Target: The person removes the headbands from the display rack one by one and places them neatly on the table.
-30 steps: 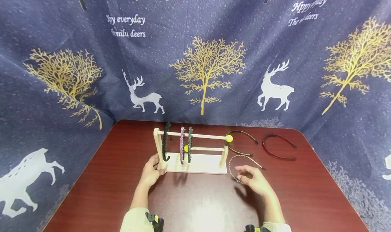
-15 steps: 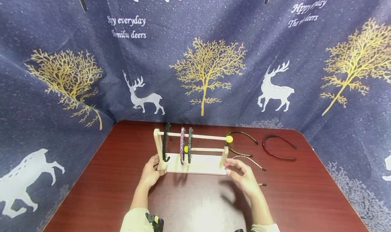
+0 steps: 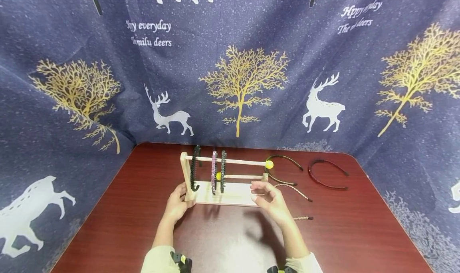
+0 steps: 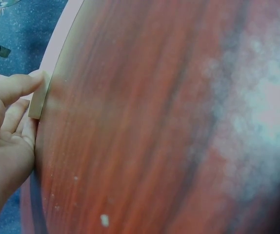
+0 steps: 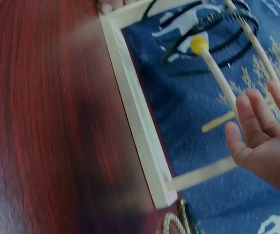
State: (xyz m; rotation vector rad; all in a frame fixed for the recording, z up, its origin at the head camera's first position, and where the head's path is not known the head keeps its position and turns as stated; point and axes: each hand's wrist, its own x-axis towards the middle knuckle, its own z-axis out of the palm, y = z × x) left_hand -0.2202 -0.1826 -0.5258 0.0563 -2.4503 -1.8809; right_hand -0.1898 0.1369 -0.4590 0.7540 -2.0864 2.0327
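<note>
My left hand (image 3: 177,203) grips the left end of a wooden headband rack (image 3: 237,193). In the left wrist view its thumb and fingers hold the corner of the base (image 4: 40,97). A black toothed headband (image 3: 194,171), a pink glittery headband (image 3: 213,171) and a dark glittery headband (image 3: 223,169) hang on the upper rod (image 3: 246,162). Before the rack's right end hovers my right hand (image 3: 271,203), with nothing in its fingers. In the right wrist view its fingers are loosely bent near the lower rod (image 5: 220,73), which ends in a yellow ball (image 5: 199,45).
Right of the rack lie a dark-and-gold headband (image 3: 289,159), a red headband (image 3: 316,179) and a braided headband (image 3: 296,191), partly hidden by my right hand. A yellow ball (image 3: 269,164) caps the upper rod. A deer-print cloth (image 3: 237,73) hangs behind the table (image 3: 143,173).
My right hand has moved left from over the braided headband, past the rack's right end, to in front of its base. My left hand and the hung headbands have stayed in place.
</note>
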